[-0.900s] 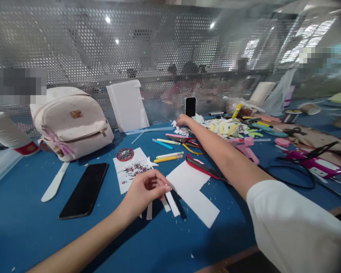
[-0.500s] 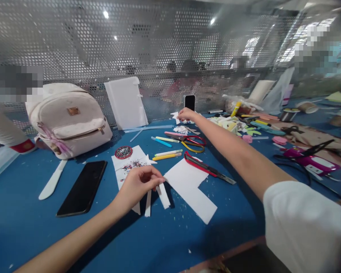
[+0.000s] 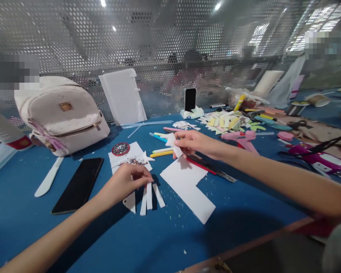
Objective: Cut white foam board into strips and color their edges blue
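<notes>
My left hand [image 3: 132, 182] is closed in a pinch on the top end of a narrow white strip [image 3: 149, 199]. Two more white strips lie on either side of it, and a white pointed piece with a small hole [image 3: 130, 203] is under the wrist side. My right hand [image 3: 190, 143] grips a small white star-shaped cutout [image 3: 174, 146] between thumb and fingers, raised over an L-shaped white sheet [image 3: 187, 182]. A red box cutter [image 3: 210, 168] lies partly beneath that hand, and the scissors there are mostly hidden.
A white card with loose beads [image 3: 133, 161] and a round red bead dish [image 3: 121, 148] lie left of centre. Black phone [image 3: 79, 185], white knife [image 3: 49, 176] and backpack [image 3: 65, 117] are farther left. Pink glue gun [image 3: 241, 138] and paper scraps [image 3: 227, 121] lie right.
My right hand has come back from near the upright phone toward me, carrying the white cutout. My left hand has shifted slightly left, and the strip it pinches now lies between two others.
</notes>
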Available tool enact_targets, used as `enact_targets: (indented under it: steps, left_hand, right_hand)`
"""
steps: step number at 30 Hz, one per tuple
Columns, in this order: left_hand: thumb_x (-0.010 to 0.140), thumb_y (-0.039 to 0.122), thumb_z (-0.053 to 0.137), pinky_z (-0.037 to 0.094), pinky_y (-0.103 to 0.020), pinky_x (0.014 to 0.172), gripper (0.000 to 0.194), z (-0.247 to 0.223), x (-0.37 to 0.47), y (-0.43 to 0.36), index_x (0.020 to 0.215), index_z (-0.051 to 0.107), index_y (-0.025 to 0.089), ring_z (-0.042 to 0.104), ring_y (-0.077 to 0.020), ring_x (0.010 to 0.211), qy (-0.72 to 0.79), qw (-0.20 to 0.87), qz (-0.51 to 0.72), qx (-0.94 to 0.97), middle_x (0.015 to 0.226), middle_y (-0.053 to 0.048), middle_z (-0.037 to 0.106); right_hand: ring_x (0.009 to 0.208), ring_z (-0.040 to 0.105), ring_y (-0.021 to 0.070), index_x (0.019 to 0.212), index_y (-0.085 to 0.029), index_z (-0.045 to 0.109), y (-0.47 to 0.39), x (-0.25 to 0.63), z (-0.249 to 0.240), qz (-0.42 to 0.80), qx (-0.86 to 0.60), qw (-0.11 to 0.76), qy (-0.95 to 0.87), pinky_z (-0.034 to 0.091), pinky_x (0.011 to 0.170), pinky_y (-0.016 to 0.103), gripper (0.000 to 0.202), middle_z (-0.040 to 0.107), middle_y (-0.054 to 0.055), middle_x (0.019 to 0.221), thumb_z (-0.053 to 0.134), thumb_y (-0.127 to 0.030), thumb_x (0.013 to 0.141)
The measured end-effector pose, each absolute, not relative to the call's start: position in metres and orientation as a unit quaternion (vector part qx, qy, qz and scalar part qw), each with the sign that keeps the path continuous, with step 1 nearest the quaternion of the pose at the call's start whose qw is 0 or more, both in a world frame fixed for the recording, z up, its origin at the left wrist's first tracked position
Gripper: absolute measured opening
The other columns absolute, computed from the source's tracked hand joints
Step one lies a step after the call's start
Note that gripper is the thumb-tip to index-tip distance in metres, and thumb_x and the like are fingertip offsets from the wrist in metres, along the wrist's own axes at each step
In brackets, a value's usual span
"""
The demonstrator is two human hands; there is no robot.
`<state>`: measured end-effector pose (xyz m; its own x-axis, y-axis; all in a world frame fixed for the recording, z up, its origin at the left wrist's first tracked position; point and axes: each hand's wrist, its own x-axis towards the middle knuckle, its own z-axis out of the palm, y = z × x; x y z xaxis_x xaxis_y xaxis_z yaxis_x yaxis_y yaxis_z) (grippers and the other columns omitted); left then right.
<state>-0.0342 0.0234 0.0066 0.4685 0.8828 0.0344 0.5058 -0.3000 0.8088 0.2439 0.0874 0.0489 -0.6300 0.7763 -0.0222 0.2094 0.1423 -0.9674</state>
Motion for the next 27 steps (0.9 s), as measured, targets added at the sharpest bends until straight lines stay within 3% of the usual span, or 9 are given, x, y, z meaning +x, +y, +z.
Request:
enact_targets:
  steps: [7,11,17,19,24,27]
  left_hand:
    - [0.088,0.037,0.068,0.043,-0.023,0.065,0.019,-0.007,-0.032,0.017,0.081,0.079,0.023,0.063,-0.0165,0.071,0.448,0.366,0.221,0.785,0.079,-0.002,0.075]
    - [0.086,0.034,0.072,0.042,-0.024,0.070,0.012,-0.004,-0.031,0.015,0.083,0.076,0.023,0.061,-0.0172,0.078,0.441,0.346,0.240,0.793,0.088,-0.002,0.072]
    - [0.093,0.040,0.063,0.047,-0.028,0.079,0.028,0.014,-0.018,0.019,0.114,0.063,0.021,0.062,-0.0170,0.086,0.447,0.371,0.299,0.757,0.106,-0.005,0.068]
    - [0.094,0.044,0.060,0.050,-0.029,0.080,0.032,0.018,-0.010,0.021,0.115,0.061,0.020,0.064,-0.0171,0.086,0.436,0.414,0.302,0.740,0.101,-0.005,0.068]
    - [0.083,0.042,0.073,0.048,-0.023,0.063,0.033,0.017,0.004,0.023,0.104,0.065,0.017,0.064,-0.0143,0.066,0.423,0.523,0.272,0.688,0.070,0.001,0.065]
    - [0.081,0.041,0.076,0.049,-0.022,0.062,0.030,0.017,-0.001,0.016,0.098,0.070,0.016,0.062,-0.0121,0.063,0.440,0.554,0.275,0.651,0.072,0.000,0.067]
  right_hand:
    - [0.051,0.048,0.0058,0.097,-0.015,0.055,0.063,0.261,0.043,0.611,-0.375,0.224,-0.661,0.028,0.047,0.021,0.037,0.076,0.009,0.086,0.068,-0.049,0.090]
    - [0.056,0.051,0.0062,0.094,-0.015,0.055,0.062,0.259,0.037,0.608,-0.372,0.204,-0.671,0.032,0.048,0.019,0.038,0.074,0.008,0.089,0.068,-0.050,0.090]
    - [0.059,0.056,0.0088,0.092,-0.017,0.059,0.056,0.246,0.034,0.553,-0.328,0.135,-0.754,0.044,0.058,0.021,0.021,0.066,0.000,0.077,0.064,-0.038,0.094]
    - [0.061,0.057,0.0096,0.092,-0.017,0.062,0.052,0.239,0.036,0.528,-0.315,0.110,-0.781,0.046,0.062,0.023,0.017,0.066,0.000,0.078,0.061,-0.034,0.095]
    - [0.069,0.059,0.0140,0.100,-0.016,0.072,0.045,0.235,0.043,0.462,-0.314,0.095,-0.824,0.041,0.063,0.025,0.023,0.070,0.003,0.081,0.059,-0.036,0.096]
    - [0.079,0.061,0.0174,0.103,-0.019,0.072,0.041,0.253,0.046,0.385,-0.333,0.117,-0.853,0.041,0.067,0.028,0.029,0.071,0.004,0.091,0.053,-0.041,0.100]
